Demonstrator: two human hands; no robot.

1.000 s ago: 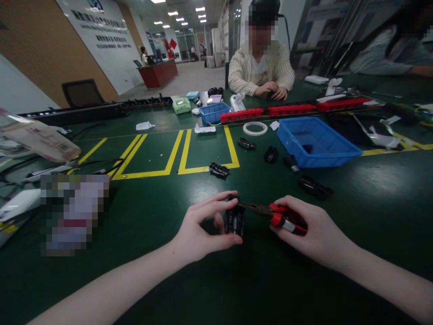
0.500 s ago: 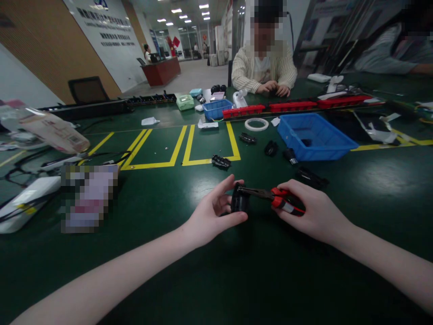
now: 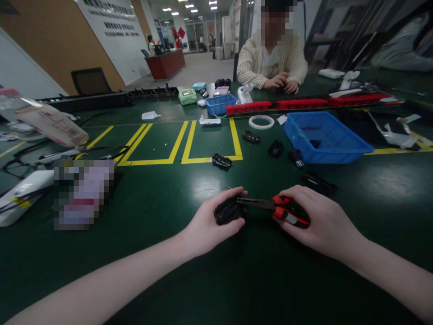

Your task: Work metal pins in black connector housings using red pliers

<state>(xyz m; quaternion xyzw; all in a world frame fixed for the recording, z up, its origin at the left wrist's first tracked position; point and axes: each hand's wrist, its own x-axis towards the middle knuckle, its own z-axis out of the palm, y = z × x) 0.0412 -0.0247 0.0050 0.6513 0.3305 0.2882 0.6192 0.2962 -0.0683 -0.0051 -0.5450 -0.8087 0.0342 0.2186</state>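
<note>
My left hand (image 3: 211,223) is closed around a small black plastic part (image 3: 228,210) that rests on the green table (image 3: 142,253). My right hand (image 3: 316,221) grips red-handled pliers (image 3: 282,211). The dark jaws of the pliers reach left and meet the black part. Both hands sit close together near the middle of the table, just in front of me.
Several loose black parts (image 3: 221,160) lie beyond my hands, near yellow floor-tape lines (image 3: 189,140). A blue bin (image 3: 326,137) stands at right, a smaller blue bin (image 3: 219,104) and red trays (image 3: 291,104) farther back. A person in a striped top (image 3: 270,63) sits opposite. Clutter and cables fill the left side.
My left hand has closed down over the black part and tipped it from upright to lying low on the table. The pliers stay on it. The camera view shifted slightly.
</note>
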